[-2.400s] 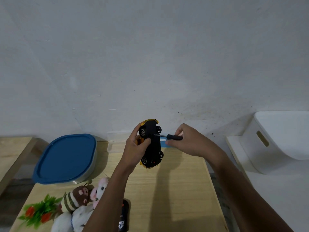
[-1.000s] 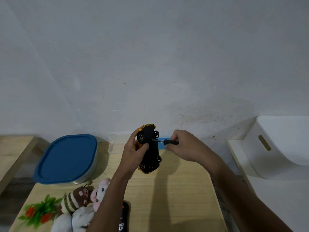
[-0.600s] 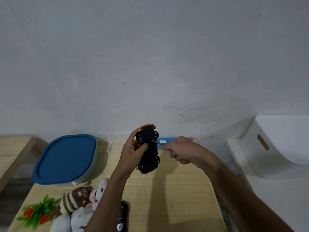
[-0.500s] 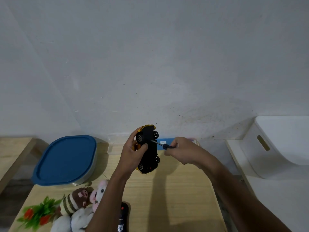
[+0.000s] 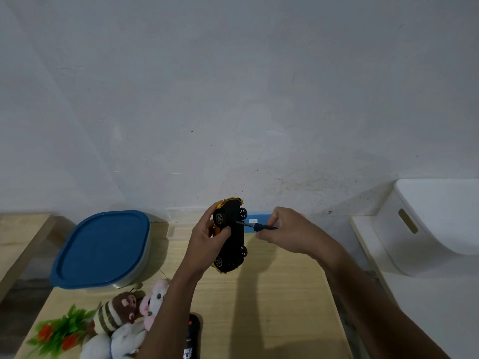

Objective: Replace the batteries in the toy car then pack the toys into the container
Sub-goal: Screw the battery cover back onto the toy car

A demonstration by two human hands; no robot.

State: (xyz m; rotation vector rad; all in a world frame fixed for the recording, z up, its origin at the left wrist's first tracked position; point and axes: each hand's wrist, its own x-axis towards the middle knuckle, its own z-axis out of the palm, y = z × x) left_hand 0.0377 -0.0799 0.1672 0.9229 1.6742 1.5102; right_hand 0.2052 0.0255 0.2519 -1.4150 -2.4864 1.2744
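I hold the toy car (image 5: 231, 238) in the air over the far edge of the desk (image 5: 272, 294), on end, with its black underside facing me. My left hand (image 5: 207, 243) grips the yellow body sides, thumb across the chassis. I judge that the best hold, since the wheels would roll. It looks light, stiff and plastic. My right hand (image 5: 289, 233) pinches a small screwdriver (image 5: 255, 226), its tip against the chassis by the upper wheels. The blue-lidded container (image 5: 103, 247) sits closed at the left edge, plush toys (image 5: 124, 314) near the front left corner.
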